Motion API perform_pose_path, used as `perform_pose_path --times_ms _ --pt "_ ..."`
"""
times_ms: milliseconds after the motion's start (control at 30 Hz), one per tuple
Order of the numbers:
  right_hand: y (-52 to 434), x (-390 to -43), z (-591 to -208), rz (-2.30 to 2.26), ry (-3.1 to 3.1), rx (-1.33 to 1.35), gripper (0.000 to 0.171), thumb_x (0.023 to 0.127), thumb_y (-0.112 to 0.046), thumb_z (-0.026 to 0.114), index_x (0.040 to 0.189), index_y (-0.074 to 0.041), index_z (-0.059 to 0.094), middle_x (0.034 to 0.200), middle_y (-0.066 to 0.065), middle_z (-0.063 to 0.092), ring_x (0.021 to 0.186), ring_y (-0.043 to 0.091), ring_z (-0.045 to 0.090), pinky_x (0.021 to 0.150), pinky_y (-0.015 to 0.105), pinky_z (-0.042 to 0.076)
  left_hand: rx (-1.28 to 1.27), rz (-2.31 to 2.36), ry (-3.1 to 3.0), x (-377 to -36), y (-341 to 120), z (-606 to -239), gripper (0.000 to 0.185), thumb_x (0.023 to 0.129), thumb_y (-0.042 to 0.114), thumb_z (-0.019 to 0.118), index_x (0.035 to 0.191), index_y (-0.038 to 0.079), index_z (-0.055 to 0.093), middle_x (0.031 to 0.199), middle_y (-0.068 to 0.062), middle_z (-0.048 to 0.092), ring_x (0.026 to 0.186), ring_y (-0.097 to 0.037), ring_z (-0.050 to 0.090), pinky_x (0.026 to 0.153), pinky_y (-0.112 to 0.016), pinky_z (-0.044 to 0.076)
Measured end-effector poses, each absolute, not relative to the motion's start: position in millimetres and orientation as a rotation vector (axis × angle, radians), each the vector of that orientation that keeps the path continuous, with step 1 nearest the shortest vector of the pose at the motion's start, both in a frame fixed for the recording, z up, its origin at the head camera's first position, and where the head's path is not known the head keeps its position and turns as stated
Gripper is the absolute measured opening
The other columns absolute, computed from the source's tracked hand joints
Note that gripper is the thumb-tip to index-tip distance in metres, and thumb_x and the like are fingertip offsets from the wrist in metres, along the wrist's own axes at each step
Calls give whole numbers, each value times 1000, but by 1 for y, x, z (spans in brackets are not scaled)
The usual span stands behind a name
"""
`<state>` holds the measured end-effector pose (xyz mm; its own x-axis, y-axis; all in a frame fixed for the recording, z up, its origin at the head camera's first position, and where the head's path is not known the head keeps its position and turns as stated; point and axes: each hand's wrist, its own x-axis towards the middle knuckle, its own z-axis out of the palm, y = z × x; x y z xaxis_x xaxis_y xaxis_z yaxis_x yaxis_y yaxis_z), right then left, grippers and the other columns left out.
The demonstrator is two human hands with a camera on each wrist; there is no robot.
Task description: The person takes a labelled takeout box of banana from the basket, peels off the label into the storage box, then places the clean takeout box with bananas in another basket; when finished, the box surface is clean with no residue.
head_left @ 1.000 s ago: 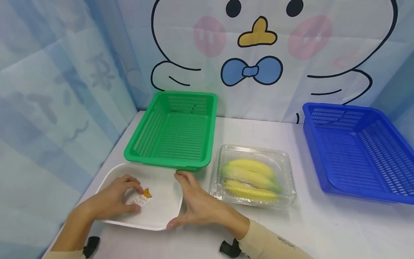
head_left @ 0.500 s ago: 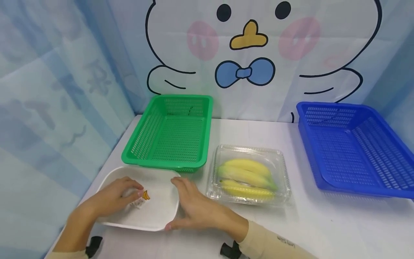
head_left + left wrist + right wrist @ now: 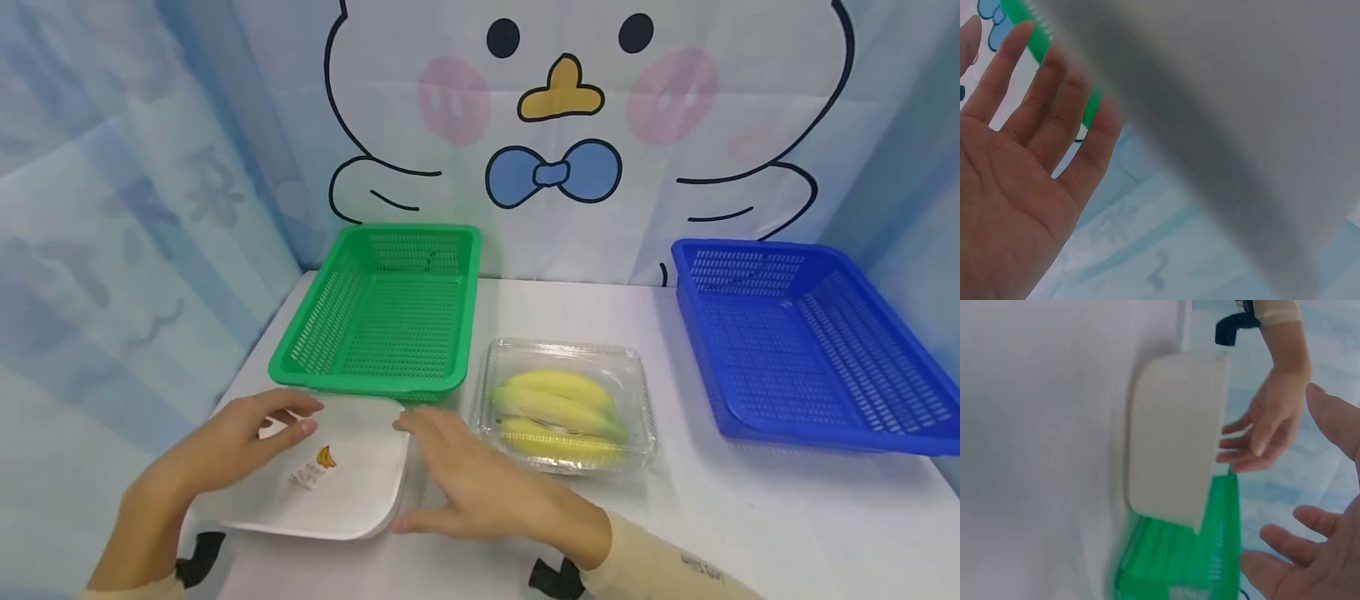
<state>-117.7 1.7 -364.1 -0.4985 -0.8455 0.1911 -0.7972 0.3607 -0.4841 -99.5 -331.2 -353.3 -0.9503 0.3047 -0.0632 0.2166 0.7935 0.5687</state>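
A white plastic tub (image 3: 371, 467) sits at the front left, with a small banana-picture sticker (image 3: 325, 457) and a printed white label (image 3: 309, 474) on its inside floor. Over the tub's left part hovers my left hand (image 3: 225, 442), its loosely bent fingers holding nothing. The left wrist view shows that palm (image 3: 1016, 194) and the blurred tub wall (image 3: 1210, 144). Close by the tub's right side is my right hand (image 3: 480, 492), thumb and fingers spread. In the right wrist view its fingers (image 3: 1291, 544) stand apart from the tub (image 3: 1175, 437).
Behind the tub stands a green basket (image 3: 397, 333). Right of my right hand, a clear lidded clamshell box (image 3: 630, 379) contains several bananas (image 3: 558, 408). A blue basket (image 3: 787, 333) stands at the right. Curtains (image 3: 112, 250) border the white table (image 3: 697, 517) on the left.
My left hand has lifted away from the label and moved back and left, uncovering the banana picture. My right hand has let go of the tub's side. The whole head view has shifted slightly.
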Motion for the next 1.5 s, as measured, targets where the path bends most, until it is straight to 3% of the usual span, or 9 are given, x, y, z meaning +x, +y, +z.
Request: perform_pose_path --times_ms 233,467,700,933,1167,1500 --pt "25 -132 -343 -912 2510 -1490 85 92 -50 75 152 -7 33 152 7 40 145 17 34 120 36 34 488 853 2860 -105 -318 -343 27 104 33 63 127 20 67 123 7 68 105 -14 66 86 -46 55" --pt "53 -140 -339 -938 2577 -1358 85 91 -54 74 155 -15 34 157 2 38 157 24 17 124 45 27 555 825 2883 -109 -307 -333 28 103 32 65 129 21 66 123 8 67 106 -14 66 87 -42 56" --pt "84 -144 -346 -1051 2648 -1253 86 89 -54 77 154 -19 34 159 0 38 156 31 19 120 55 32 584 857 2890 -114 -297 -312 40 101 33 68 137 16 61 131 -1 67 116 -26 64 91 -52 53" --pt "116 -146 -349 -1097 2699 -1163 84 89 -52 78 154 -23 34 158 -1 39 155 33 19 117 63 32 655 893 2895 -125 -280 -306 49 98 34 73 142 18 57 135 2 64 123 -22 60 97 -49 52" --pt "136 -153 -345 -1063 2742 -1145 84 89 -48 79 154 -18 34 159 3 37 156 33 17 116 68 30 675 970 2788 -139 -254 -315 59 96 41 74 146 21 52 140 -1 61 129 -27 57 103 -56 48" --pt "167 -162 -349 -1082 2839 -1060 85 88 -41 82 154 -17 34 162 6 33 153 34 22 115 68 31 750 972 2744 -152 -223 -314 77 89 50 78 153 20 46 152 1 50 140 -26 47 109 -58 44"
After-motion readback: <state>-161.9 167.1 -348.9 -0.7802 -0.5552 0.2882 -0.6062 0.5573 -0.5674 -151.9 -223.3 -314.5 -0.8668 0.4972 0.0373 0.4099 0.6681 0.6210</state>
